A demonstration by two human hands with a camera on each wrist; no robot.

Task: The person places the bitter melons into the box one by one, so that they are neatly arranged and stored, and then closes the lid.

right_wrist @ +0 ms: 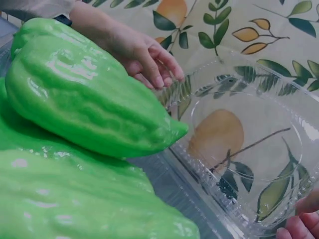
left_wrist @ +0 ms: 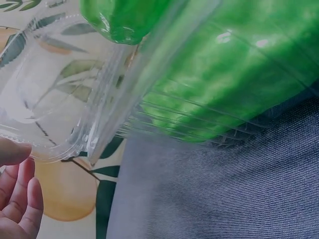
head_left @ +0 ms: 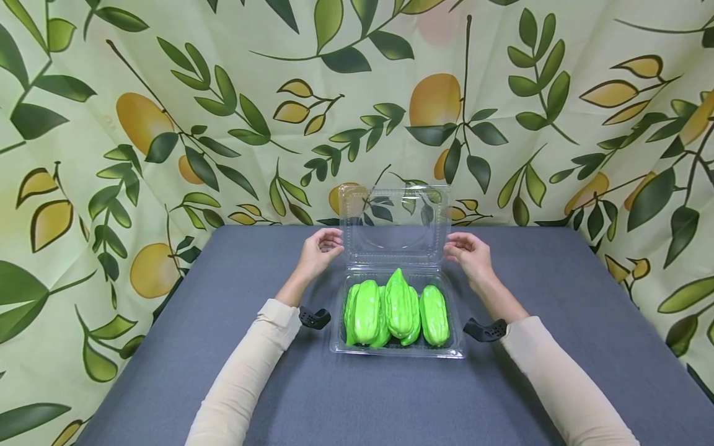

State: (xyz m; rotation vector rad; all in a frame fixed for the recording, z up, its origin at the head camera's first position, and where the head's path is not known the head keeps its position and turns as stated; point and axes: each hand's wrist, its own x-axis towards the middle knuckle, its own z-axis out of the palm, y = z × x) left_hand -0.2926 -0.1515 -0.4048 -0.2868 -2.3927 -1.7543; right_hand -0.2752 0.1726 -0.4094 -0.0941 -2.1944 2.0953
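Observation:
A clear plastic clamshell container (head_left: 398, 353) sits on the table with its hinged lid (head_left: 395, 241) raised at the back. Several glossy, bright green, ridged vegetables (head_left: 400, 303) lie in the base, one with a pointed tip resting on top of the others. My left hand (head_left: 320, 251) holds the lid's left edge between thumb and fingers. At the opposite edge, my right hand (head_left: 471, 253) pinches the lid the same way. In the right wrist view, the left hand (right_wrist: 142, 57) reaches the lid's far side behind a green vegetable (right_wrist: 89, 94).
A dark grey cloth covers the table (head_left: 312, 396). Behind it and along both sides hangs a fabric backdrop (head_left: 223, 56) printed with leaves and orange fruit. Black bands (head_left: 315, 318) circle both wrists below pale sleeves (head_left: 245, 371).

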